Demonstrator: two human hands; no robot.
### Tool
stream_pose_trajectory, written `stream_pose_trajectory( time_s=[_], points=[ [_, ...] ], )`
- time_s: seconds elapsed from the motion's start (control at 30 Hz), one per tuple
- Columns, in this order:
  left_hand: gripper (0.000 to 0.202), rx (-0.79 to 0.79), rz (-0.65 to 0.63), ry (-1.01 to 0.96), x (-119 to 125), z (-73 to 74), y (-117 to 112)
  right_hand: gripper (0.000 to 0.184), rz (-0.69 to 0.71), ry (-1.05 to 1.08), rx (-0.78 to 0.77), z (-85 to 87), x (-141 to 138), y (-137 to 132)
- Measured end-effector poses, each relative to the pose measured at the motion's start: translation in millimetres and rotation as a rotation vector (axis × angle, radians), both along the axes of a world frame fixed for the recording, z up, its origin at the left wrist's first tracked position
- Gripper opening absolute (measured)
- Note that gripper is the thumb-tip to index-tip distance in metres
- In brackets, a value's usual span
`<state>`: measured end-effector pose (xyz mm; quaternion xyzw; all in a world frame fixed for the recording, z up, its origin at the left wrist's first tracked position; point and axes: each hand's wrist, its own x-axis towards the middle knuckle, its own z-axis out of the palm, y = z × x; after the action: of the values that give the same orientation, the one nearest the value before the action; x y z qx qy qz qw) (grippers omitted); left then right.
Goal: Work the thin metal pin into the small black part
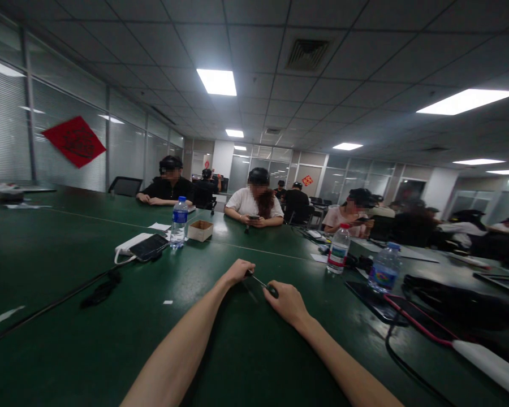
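Note:
Both my arms reach out over a dark green table [68, 265]. My left hand [237, 272] is curled shut on one end of a thin dark tool [261, 282]. My right hand [287, 303] is closed on its other end, where a thicker dark handle shows. The tool lies just above the table top between the two hands. I cannot make out what kind of tool it is.
A phone on a white power bank [146, 247], a water bottle [178, 222] and a small cardboard box [200, 230] sit ahead left. Two more bottles [338, 249], phones and cables [390, 308] lie at right. Several people sit along the far side.

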<state>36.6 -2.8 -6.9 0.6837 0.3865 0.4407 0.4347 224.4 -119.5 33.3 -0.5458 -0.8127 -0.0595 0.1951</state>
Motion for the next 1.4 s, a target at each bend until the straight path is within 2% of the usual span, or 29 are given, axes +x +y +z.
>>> stream_pose_trajectory(
  time_s=[0.63,1.4],
  points=[
    [0.039,-0.008,-0.002,-0.035,-1.1,-1.1,-0.4,0.027,0.007,-0.001,-0.006,0.2,0.8,-0.8],
    [0.045,-0.039,0.016,-0.006,0.0,0.9,-2.4,0.028,0.002,0.009,-0.021,2.0,-0.2,-3.0]
  ],
)
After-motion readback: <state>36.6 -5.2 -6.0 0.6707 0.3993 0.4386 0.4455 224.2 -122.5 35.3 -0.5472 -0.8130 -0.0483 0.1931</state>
